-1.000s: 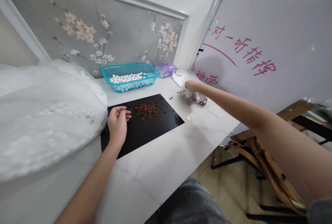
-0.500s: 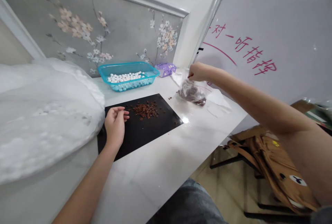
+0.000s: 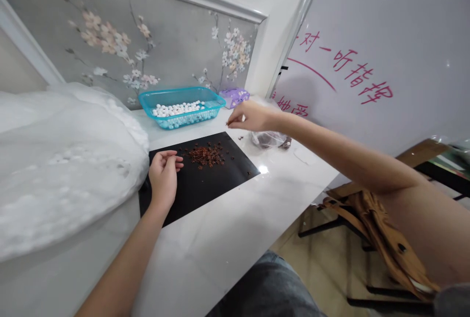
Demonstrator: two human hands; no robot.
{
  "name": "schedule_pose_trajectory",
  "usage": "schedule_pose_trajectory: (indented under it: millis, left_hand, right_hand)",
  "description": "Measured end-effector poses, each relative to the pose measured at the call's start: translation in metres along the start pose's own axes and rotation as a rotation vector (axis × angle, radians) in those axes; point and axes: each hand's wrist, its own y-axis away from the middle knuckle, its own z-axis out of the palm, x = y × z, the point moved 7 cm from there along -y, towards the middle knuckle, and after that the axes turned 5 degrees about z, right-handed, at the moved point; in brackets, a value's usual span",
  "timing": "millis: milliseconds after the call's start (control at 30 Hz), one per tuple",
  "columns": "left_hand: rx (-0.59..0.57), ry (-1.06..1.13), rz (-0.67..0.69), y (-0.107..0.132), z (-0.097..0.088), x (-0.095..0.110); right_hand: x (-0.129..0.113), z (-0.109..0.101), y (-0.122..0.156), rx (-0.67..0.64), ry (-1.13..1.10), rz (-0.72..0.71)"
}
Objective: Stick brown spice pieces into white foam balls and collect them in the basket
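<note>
Small reddish-brown dried pieces (image 3: 207, 154), like star anise in look, lie in a loose pile on a black mat (image 3: 191, 199). My left hand (image 3: 164, 175) rests at the mat's left side, beside the pile, fingers loosely stretched with nothing visible in them. Above the table, past the mat's far right corner, my right hand (image 3: 249, 116) pinches a small brown piece (image 3: 228, 124) between thumb and fingertips. Below and behind that hand is a clear plastic bag (image 3: 270, 139) with dark brown contents, partly hidden by the hand and wrist.
A blue basket (image 3: 147, 99) of white balls stands at the back, with a purple packet (image 3: 235, 97) to its right. A large white bag (image 3: 69, 175) bulges at the left. Right of the table are a whiteboard (image 3: 414, 28) and a brown backpack (image 3: 389, 243).
My right hand has come away from the plastic bag and moved left toward the mat, holding a small brown piece. My left hand has stayed in place.
</note>
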Motion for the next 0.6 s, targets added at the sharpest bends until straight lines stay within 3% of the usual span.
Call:
schedule_pose_trajectory:
  millis: [100,233,467,533,600]
  left_hand:
    - [0.002,-0.001,0.003,0.0,0.0,-0.001]
    - [0.001,0.004,0.008,0.0,0.0,-0.003]
    - [0.002,0.013,0.002,0.001,0.0,-0.001]
    - [0.003,0.014,0.002,0.002,0.0,0.0]
    - [0.002,0.014,0.007,0.001,0.001,0.0]
  right_hand:
    - [-0.024,0.023,-0.005,0.003,-0.042,-0.178]
    - [-0.028,0.045,-0.01,-0.052,-0.163,-0.263]
    - [-0.01,0.035,-0.009,0.045,-0.318,-0.174]
    - [-0.005,0.044,-0.004,-0.091,-0.278,-0.1]
    - [0.004,0.067,0.007,-0.384,-0.184,0.031]
